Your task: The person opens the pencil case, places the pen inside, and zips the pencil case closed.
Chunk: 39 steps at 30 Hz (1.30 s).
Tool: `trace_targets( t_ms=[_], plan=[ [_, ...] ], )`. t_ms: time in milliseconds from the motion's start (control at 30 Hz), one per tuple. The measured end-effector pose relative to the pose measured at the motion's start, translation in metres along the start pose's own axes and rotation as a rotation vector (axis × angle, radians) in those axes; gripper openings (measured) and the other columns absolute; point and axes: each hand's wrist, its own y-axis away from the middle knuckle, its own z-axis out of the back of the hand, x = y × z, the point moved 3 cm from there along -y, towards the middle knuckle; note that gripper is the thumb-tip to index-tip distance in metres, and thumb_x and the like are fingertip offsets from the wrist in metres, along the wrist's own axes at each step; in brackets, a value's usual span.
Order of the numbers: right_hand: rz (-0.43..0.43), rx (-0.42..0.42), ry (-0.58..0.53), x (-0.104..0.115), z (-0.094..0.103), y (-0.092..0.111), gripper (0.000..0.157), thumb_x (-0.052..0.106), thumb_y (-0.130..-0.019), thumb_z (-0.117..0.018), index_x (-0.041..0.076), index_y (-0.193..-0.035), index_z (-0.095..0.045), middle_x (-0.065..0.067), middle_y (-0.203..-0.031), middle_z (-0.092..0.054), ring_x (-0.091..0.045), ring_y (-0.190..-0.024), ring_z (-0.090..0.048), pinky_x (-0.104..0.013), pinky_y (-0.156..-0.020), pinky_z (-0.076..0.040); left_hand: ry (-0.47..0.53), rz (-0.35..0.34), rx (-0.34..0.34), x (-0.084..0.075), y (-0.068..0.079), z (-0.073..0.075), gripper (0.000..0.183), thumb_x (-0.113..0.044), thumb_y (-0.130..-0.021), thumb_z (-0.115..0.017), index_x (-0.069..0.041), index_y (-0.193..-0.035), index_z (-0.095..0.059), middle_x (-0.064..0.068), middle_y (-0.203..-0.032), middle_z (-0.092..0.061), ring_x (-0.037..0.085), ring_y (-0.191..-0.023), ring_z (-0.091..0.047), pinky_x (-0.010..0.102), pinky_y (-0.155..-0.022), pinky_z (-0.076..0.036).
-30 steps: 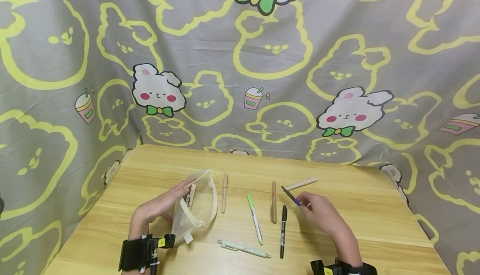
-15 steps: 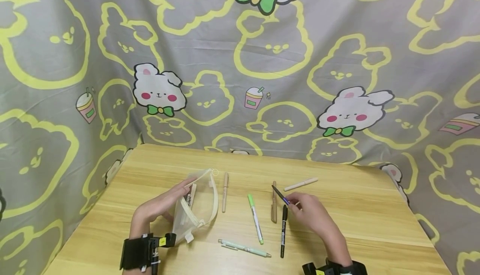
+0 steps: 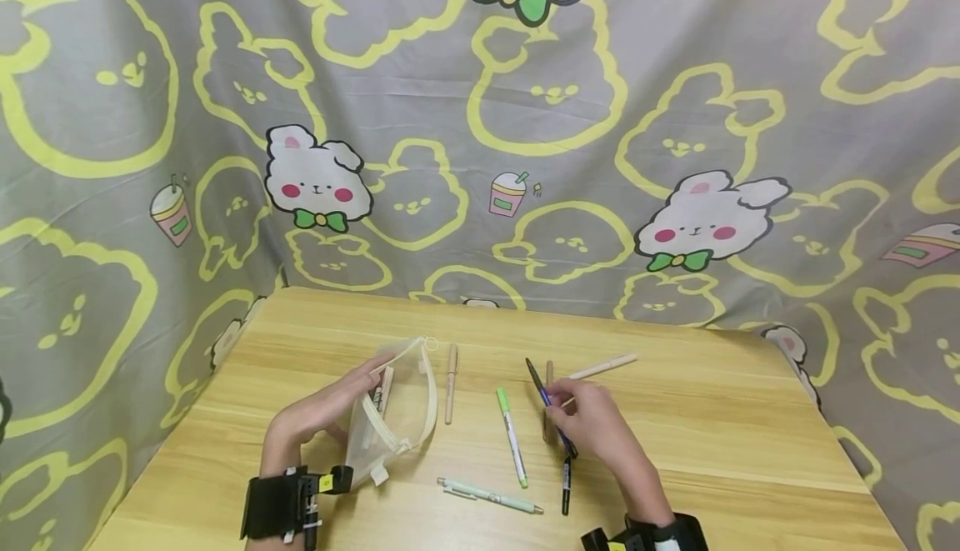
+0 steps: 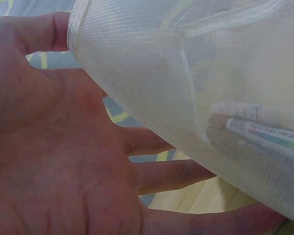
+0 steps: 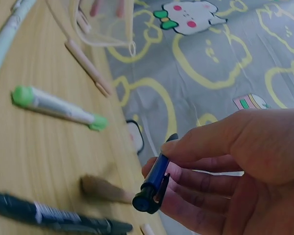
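Note:
At the left of the table, my left hand (image 3: 322, 405) holds a translucent zip pouch (image 3: 416, 388) with its mouth spread. The left wrist view shows the thumb at the pouch's edge and the fingers (image 4: 171, 176) reaching behind the mesh. Several pens (image 4: 269, 134) lie inside the pouch. My right hand (image 3: 588, 418) pinches a blue pen (image 5: 157, 176) between thumb and fingers, its black clip end toward the wrist camera. In the head view this pen slants over a brown pen (image 3: 550, 370) and the upper part of a black double-ended marker (image 3: 566, 488).
Between the hands lie a tan pen (image 3: 451, 384), a green-capped highlighter (image 3: 512, 438) and a mint-green pen (image 3: 491, 497). Behind the right hand is a cream pen (image 3: 609, 366). A grey patterned curtain (image 3: 420, 117) hangs at the table's back edge (image 3: 375, 298).
My right hand has moved left with the blue pen, which now stands steeper and overlaps the brown pen and black marker. The left hand and pouch have hardly moved.

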Motion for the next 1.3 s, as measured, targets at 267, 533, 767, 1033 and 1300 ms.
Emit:
trace_targets(
  t_ms=[267, 533, 767, 1033, 1300],
  plan=[
    [0.152, 0.093, -0.050, 0.023, -0.023, -0.005, 0.027, -0.003, -0.084, -0.065, -0.003, -0.111, -0.070, -0.008, -0.089, -0.068, -0.016, -0.076, -0.064, -0.021, -0.054, -0.056, 0.001, 0.006, -0.004, -0.002, 0.003, -0.001, 0.068, -0.053, -0.103, -0.036, -0.025, -0.160, -0.013, 0.015, -0.164, 0.004, 0.055, -0.139, -0.008, 0.075, -0.071, -0.049],
    [0.223, 0.092, -0.038, 0.050, -0.044, -0.011, 0.023, 0.001, -0.084, -0.067, -0.001, -0.106, -0.073, -0.005, -0.087, -0.070, -0.014, -0.072, -0.065, -0.021, -0.054, -0.056, -0.014, -0.009, 0.001, -0.003, 0.004, -0.001, 0.067, -0.049, -0.104, -0.037, -0.023, -0.160, -0.014, 0.018, -0.163, 0.006, 0.058, -0.138, -0.007, 0.077, -0.069, -0.048],
    [0.197, 0.156, -0.113, 0.072, -0.064, -0.020, 0.024, 0.002, -0.086, -0.067, -0.003, -0.109, -0.072, -0.006, -0.088, -0.070, -0.017, -0.074, -0.066, -0.022, -0.057, -0.057, -0.030, -0.017, 0.003, -0.005, 0.004, -0.001, 0.066, -0.049, -0.104, -0.036, -0.022, -0.160, -0.014, 0.018, -0.163, 0.006, 0.058, -0.138, -0.007, 0.076, -0.069, -0.049],
    [0.170, 0.169, -0.183, 0.097, -0.086, -0.038, 0.026, 0.002, -0.085, -0.067, -0.005, -0.110, -0.072, -0.008, -0.088, -0.071, -0.017, -0.074, -0.066, -0.025, -0.059, -0.057, -0.033, -0.010, 0.003, -0.004, 0.003, 0.000, 0.067, -0.052, -0.103, -0.035, -0.023, -0.160, -0.014, 0.017, -0.163, 0.006, 0.058, -0.138, -0.008, 0.075, -0.069, -0.049],
    [0.093, 0.180, -0.231, 0.108, -0.104, -0.049, 0.028, 0.007, -0.085, -0.070, -0.002, -0.111, -0.073, -0.004, -0.086, -0.071, -0.010, -0.070, -0.064, -0.022, -0.054, -0.055, -0.028, -0.015, 0.016, -0.005, 0.002, 0.000, 0.065, -0.050, -0.104, -0.037, -0.024, -0.160, -0.016, 0.017, -0.163, 0.006, 0.058, -0.137, -0.009, 0.075, -0.069, -0.049]
  ],
)
